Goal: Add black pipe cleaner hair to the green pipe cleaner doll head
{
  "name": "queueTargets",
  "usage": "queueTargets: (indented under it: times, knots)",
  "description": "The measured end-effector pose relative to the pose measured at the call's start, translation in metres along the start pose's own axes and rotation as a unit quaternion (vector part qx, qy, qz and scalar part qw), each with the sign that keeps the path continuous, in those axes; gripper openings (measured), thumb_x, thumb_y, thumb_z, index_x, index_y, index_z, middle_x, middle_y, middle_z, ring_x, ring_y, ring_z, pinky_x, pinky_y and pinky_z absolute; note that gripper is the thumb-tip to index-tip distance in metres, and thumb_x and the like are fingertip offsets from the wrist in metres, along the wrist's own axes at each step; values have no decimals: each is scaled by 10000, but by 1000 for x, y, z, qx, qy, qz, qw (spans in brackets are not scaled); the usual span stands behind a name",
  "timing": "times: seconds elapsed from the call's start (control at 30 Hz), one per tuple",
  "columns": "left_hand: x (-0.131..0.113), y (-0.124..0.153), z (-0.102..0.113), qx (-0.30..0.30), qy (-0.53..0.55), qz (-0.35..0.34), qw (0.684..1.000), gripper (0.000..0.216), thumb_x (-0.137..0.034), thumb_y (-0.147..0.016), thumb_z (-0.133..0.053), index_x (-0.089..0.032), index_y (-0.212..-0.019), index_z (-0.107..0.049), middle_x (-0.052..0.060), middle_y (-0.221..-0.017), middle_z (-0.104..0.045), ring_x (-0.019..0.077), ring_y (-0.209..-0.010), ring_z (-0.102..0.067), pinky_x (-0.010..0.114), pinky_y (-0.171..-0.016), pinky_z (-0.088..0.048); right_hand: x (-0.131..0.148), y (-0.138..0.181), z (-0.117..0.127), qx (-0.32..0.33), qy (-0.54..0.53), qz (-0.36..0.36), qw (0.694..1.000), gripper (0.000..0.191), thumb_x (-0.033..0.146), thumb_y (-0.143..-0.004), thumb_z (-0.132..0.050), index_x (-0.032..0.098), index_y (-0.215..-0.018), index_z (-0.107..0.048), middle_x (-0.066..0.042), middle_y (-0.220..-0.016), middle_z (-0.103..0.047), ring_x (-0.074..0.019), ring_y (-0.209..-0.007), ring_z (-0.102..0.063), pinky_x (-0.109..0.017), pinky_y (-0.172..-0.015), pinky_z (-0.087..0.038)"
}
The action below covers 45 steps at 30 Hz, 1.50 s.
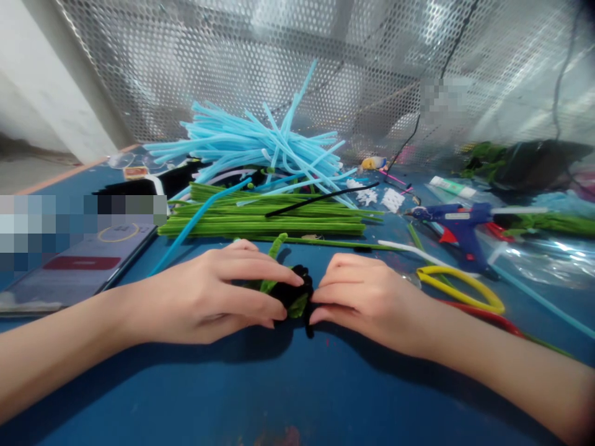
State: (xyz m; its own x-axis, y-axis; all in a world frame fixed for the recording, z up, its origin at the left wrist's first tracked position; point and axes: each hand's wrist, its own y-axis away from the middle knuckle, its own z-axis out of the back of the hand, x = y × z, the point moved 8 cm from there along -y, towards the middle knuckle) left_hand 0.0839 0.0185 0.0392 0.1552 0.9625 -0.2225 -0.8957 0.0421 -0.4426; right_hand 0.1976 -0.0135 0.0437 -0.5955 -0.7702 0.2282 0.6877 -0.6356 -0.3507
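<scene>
Low over the blue table, my left hand [218, 291] grips a small black and green pipe-cleaner piece [297, 303] between thumb and fingers. A green fuzzy stem end [279, 244] sticks up behind those fingers. On the other side my right hand [362, 300] is closed, its thumb and fingertips pinching the black pipe-cleaner edge, with a short black end hanging below. Most of the piece's left part is hidden by my left fingers. Just behind my hands lies a bundle of green pipe cleaners [274, 217], with one loose black pipe cleaner [320, 199] across it.
Light blue pipe cleaners [251, 139] are heaped behind the green ones. A phone [88, 260] lies at the left. On the right are a blue glue gun [465, 226], scissors with a yellow and a red handle [497, 303], and a tube [450, 186]. Perforated metal [325, 37] stands behind.
</scene>
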Motion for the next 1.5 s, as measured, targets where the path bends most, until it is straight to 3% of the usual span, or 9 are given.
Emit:
queueTargets:
  times: [0.2,0.3,0.5,0.77,0.93,1.07,1.17,1.37,1.5]
  knots:
    - [-1,1,0,-2,1,1,1000,217,-84,-850,-614,-167,-1044,-666,139,-1253,-606,193,-1011,-628,360,-916,-408,1,-3,-1,-25,32,12,999,213,256,-882,-594,101,-771,-690,-64,-684,-664,-174,-711,-556,-304,-687,-488]
    - [-1,0,0,-2,-1,1,1000,208,-87,-852,-616,-168,-1037,-666,139,-1245,-610,192,-1010,-628,362,-913,-409,5,-1,4,-60,57,36,996,187,240,-865,-615,78,-785,-662,-106,-780,-669,-184,-750,-562,-322,-707,-507]
    - [-2,-2,1,-3,-3,0,1000,186,-97,-862,-608,-166,-1025,-663,142,-1237,-615,195,-1005,-635,361,-897,-419,28,6,13,-114,145,139,973,115,94,-856,-592,38,-935,-654,-131,-838,-711,-220,-800,-641,-343,-718,-552]
    - [-2,-2,2,1,-6,12,1000,175,-121,-874,-603,-188,-1027,-656,124,-1251,-618,196,-1008,-642,350,-898,-426,13,11,10,-33,66,109,991,264,66,-937,-428,66,-1105,-632,-133,-1042,-705,-176,-953,-640,-296,-825,-549]
    - [-3,-3,2,-1,-9,5,1000,152,-135,-885,-585,-184,-1008,-660,130,-1234,-630,195,-991,-647,349,-886,-435,17,2,13,-27,91,145,985,205,84,-934,-467,43,-996,-658,-111,-905,-730,-197,-876,-651,-320,-787,-540]
    - [-2,-2,2,-4,-9,7,1000,154,-147,-889,-580,-196,-1013,-657,127,-1235,-631,194,-968,-655,353,-878,-447,15,-6,15,-39,44,117,991,205,94,-939,-460,37,-882,-648,-105,-780,-708,-176,-773,-635,-283,-727,-528]
    - [-1,0,0,-2,-7,11,1000,168,-149,-892,-576,-208,-1030,-653,125,-1252,-621,194,-990,-645,354,-891,-449,12,-8,12,-25,16,107,994,212,84,-938,-453,23,-866,-643,-121,-769,-699,-174,-754,-616,-284,-704,-525]
    - [0,0,0,-2,-1,11,1000,197,-129,-878,-588,-213,-1044,-652,123,-1259,-614,193,-982,-640,367,-882,-458,23,-5,15,-69,85,179,978,185,39,-890,-519,17,-788,-672,-137,-733,-709,-206,-713,-623,-328,-646,-523]
    - [1,-1,-1,-3,0,10,1000,201,-117,-866,-600,-199,-1041,-656,124,-1257,-611,198,-985,-639,373,-882,-455,20,-4,13,-69,78,159,982,155,31,-881,-535,0,-809,-668,-128,-732,-709,-190,-704,-618,-310,-659,-525]
